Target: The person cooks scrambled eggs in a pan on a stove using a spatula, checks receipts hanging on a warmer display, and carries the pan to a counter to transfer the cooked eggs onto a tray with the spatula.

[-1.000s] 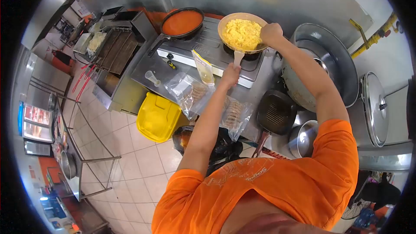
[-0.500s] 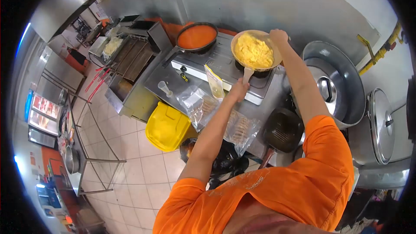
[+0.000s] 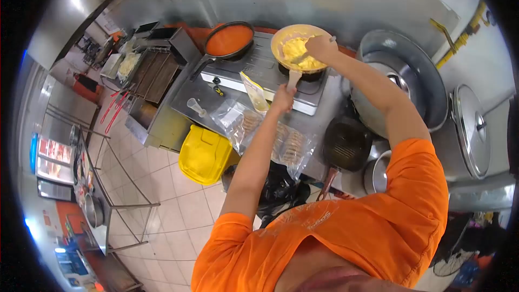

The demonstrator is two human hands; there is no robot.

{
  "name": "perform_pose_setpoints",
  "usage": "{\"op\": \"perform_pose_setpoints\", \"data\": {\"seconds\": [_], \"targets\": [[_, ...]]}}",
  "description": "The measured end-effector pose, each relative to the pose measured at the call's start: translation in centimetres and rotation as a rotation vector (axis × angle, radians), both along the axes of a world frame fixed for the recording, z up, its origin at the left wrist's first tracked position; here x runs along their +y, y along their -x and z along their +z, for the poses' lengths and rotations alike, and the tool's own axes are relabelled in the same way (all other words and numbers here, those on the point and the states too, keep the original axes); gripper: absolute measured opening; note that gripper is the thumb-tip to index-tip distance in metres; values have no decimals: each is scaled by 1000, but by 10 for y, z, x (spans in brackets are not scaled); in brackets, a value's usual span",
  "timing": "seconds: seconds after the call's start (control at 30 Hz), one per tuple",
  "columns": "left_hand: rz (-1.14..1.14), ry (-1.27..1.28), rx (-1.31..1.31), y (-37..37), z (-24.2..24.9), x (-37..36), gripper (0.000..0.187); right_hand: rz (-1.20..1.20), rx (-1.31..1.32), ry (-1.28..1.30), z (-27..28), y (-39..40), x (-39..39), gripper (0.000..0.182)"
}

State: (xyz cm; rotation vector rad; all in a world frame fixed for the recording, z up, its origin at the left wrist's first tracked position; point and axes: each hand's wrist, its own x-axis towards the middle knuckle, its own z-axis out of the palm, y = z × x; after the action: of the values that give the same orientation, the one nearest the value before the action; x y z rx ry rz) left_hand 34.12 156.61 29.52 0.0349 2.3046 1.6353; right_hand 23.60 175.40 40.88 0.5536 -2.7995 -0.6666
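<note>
My left hand (image 3: 283, 99) is wrapped round the pale handle of a light-coloured frying pan (image 3: 278, 36), which sits over the right burner of a steel gas stove (image 3: 259, 73). Scrambled eggs (image 3: 294, 48) lie in the pan, bunched toward its middle and near side. Above the pan's right side, my right hand (image 3: 322, 50) grips a grey utensil (image 3: 299, 60) whose end reaches into the eggs; my fist hides most of it. On the left burner stands a dark frying pan (image 3: 235, 54) of orange-red sauce (image 3: 230, 40). An opened pouch (image 3: 255, 93) stands at the stove's front edge.
Plastic bags of meat patties (image 3: 289, 143) lie on the counter before the stove, near a clear small cup (image 3: 195, 106). To the right are a square grill pan (image 3: 347, 143) and a large pot (image 3: 392, 43). A yellow bin (image 3: 204, 154) stands below left.
My right hand has moved left and down over the pan, and the utensil's end now shows in the eggs. The eggs are more gathered, baring the pan's far side. The view has shifted slightly.
</note>
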Motion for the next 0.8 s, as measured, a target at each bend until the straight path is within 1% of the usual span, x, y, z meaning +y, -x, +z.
{"op": "perform_pose_setpoints", "data": {"seconds": [0.03, 0.07, 0.1, 0.17, 0.2, 0.23, 0.27, 0.3, 0.33, 0.37, 0.4, 0.43, 0.47, 0.5, 0.53, 0.57, 0.6, 0.63, 0.67, 0.7, 0.73, 0.77, 0.8], "targets": [[48, -16, 33, -1, -7, 0, 56, -92, -15, 60, -17, -9, 1, 16], [45, -54, 36, -2, -7, -2, 58, -104, -70, 45, -36, -7, 5, 17], [15, -50, 42, -2, -8, -4, 58, -97, -46, 132, -48, -13, 10, 18], [63, 72, 125, -8, -9, -5, 54, -136, -7, 276, -56, -40, 16, 17], [29, 128, 137, -16, -5, -5, 56, -162, 86, 391, -66, -52, 19, 18], [-27, 183, 156, -19, 0, -13, 58, -160, 117, 369, -67, -73, 20, 20], [-377, 720, 652, 55, -121, -48, 66, -165, 75, 375, -54, -103, 16, 27], [-195, 516, 483, 10, -59, -39, 71, -72, 206, 582, -54, -129, 15, 31], [-309, 415, 546, 51, -120, -54, 66, 26, 316, 707, -57, -160, 16, 36], [-374, 348, 587, 18, -67, -52, 57, 142, 492, 639, -61, -196, 14, 44], [-235, 371, 536, -49, 13, -36, 51, -12, 337, 779, -38, -259, 3, 50], [-276, 342, 734, -18, -30, -47, 57, -22, 322, 785, -46, -306, 0, 50], [-224, 329, 759, -42, -11, -41, 64, -103, 216, 827, -50, -362, -3, 49], [-236, 356, 833, -56, -3, -41, 71, -165, 108, 882, -55, -416, -9, 47], [-219, 378, 898, -67, 1, -42, 73, -218, 103, 967, -69, -467, -12, 44], [-213, 342, 994, -85, 10, -41, 70, -245, 98, 1052, -92, -513, -21, 41], [-221, 247, 1061, -119, 27, -34, 64, -357, 75, 1176, -118, -563, -29, 38], [-202, 164, 1121, -141, 29, -28, 58, -463, 51, 1293, -142, -618, -38, 35], [-203, 124, 1165, -171, 40, -17, 57, -620, 156, 1309, -157, -671, -56, 33], [-195, 91, 1206, -202, 47, -9, 56, -856, 157, 1540, -157, -726, -78, 31], [-228, 60, 1199, -230, 49, 2, 56, -1044, 182, 1425, -193, -777, -93, 31], [-287, -44, 1195, -252, 48, 10, 55, -1253, 292, 1410, -226, -821, -118, 31], [-343, -142, 1192, -281, 50, 20, 54, -1456, 287, 1450, -256, -869, -139, 30]]}}
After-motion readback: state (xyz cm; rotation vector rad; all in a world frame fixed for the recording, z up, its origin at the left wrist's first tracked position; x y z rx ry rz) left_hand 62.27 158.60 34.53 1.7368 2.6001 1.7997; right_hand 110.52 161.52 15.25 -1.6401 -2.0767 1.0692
